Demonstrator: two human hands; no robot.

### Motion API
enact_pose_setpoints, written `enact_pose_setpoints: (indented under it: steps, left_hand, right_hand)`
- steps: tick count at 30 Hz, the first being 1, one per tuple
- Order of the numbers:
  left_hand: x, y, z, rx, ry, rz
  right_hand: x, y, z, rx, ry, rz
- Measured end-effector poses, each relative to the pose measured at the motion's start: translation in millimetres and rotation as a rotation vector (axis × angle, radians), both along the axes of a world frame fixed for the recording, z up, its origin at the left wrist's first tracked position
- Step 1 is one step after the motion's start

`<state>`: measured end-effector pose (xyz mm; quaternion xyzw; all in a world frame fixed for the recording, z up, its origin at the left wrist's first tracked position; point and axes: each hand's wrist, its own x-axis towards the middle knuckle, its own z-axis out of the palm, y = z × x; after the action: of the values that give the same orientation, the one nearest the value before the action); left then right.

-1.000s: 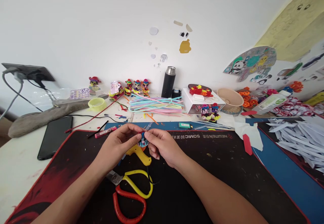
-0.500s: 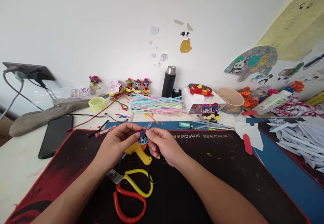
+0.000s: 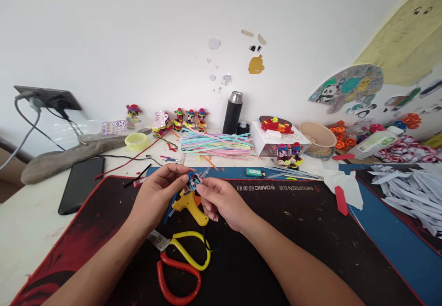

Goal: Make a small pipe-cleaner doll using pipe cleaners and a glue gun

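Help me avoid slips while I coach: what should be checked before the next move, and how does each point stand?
1. Blue piece gripped by the left hand and right hand: ok, both pinch it.
2. Mat clear of tools: not ok, the scissors and yellow tool lie there.
3. Scissor tips away from the left arm: cannot tell, the arm hides them.
4. Yellow tool switched off: cannot tell.
5. Flask upright: ok.

A small, patterned blue piece [image 3: 194,182] sits tilted, pinched between left grip [image 3: 155,191] and right grip [image 3: 221,201].
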<state>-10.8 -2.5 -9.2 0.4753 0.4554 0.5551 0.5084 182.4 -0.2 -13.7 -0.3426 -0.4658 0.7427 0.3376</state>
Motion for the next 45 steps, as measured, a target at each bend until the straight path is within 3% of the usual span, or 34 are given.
enact_pose_setpoints:
  steps: [45]
  left_hand:
    - [-3.7, -0.6, 3.3, 0.008, 0.116, -0.065]
  right_hand:
    - [-2.0, -1.4, -4.4, 0.045, -0.062, -0.002]
